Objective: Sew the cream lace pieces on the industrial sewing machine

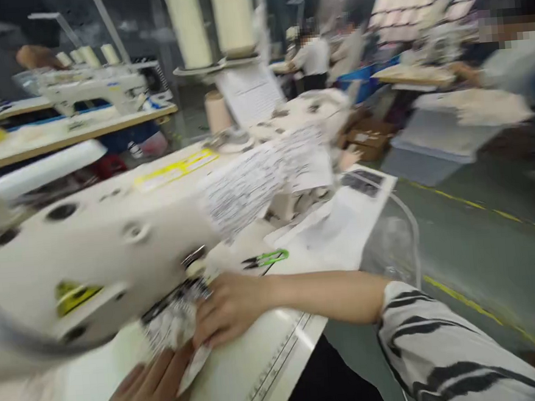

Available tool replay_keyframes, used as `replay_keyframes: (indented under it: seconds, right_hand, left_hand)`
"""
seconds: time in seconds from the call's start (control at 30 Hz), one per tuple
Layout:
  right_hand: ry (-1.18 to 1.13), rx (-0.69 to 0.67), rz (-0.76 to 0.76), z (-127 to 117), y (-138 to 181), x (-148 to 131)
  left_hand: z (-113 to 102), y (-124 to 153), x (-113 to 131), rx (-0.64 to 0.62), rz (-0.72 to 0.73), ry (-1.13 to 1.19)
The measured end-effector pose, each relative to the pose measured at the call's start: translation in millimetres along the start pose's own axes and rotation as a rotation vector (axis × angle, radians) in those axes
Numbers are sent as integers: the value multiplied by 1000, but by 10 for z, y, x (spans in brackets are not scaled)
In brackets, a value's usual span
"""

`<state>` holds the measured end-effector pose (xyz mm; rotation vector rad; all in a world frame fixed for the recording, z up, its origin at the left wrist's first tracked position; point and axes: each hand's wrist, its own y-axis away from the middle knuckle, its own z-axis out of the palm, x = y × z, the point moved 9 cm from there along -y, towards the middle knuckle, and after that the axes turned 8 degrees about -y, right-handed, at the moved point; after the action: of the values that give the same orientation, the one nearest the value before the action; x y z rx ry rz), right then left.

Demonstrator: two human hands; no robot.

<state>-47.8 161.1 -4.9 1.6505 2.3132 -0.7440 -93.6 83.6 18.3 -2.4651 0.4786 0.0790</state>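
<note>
The room is a large sewing workshop under strip lights, and the whole view is blurred by motion. At the far left, a second sewing machine [89, 84] stands on another bench with small thread cones behind it. In the near left, a big cream sewing machine [92, 255] fills the view; its head hangs over a white table [243, 379].

Under this head lies a small piece of fabric with a black and white print [175, 320]. Both hands of the person are on it. The left hand [143, 392] comes from the near edge and lies flat, with the fingers stretched out and pressing on the near end of the fabric; it does not close around anything. The right hand [229, 307] rests on the right side of the fabric with bent fingers (I cannot tell if they pinch the cloth or only press it).

Just beyond the right hand, green-handled scissors [267, 260] lie on the table. Above them, printed paper sheets [257, 177] lean on the machine body, and two tall thread cones [189, 29] stand further back. The right forearm is bare and goes to a striped sleeve [442, 347]. At the far right, other people [315, 56] work at benches.
</note>
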Motion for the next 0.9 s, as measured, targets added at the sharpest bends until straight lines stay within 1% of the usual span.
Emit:
replay_keyframes:
  seconds: [0.03,0.07,0.1,0.13,0.23,0.33,0.43,0.53,0.6,0.7,0.77,0.83,0.9]
  right_hand:
    - [3,12,5,-5,4,16]
    - [5,24,20,-11,4,50]
    - [1,42,37,-21,0,91]
    - [2,69,64,-36,-4,142]
    - [-12,155,82,-80,-14,196]
    - [4,168,77,-58,-8,164]
    - [44,175,17,-29,11,90]
    - [44,191,-51,-12,38,53]
    - [22,176,-79,12,51,52]
    - [9,174,-75,20,52,71]
    - [6,215,-63,-18,45,74]
    - [-8,257,-55,-62,35,67]
    - [-13,277,-42,-86,25,65]
  left_hand:
    - [-22,42,15,-17,-29,-60]
    - [-9,62,67,-57,-5,-90]
    - [-23,65,88,-52,0,-110]
    - [-16,60,83,-59,-8,-123]
    - [33,47,23,-86,-41,-124]
    - [16,56,-9,-57,-70,-155]
    - [3,76,5,-41,-69,-185]
    - [9,87,6,-47,-63,-185]
    - [6,82,-1,-50,-60,-185]
    - [-13,61,-15,-38,-63,-174]
    - [-20,53,-31,-24,-76,-136]
    - [17,59,-50,-47,-93,-85]
    - [82,80,-67,-96,-110,-52]
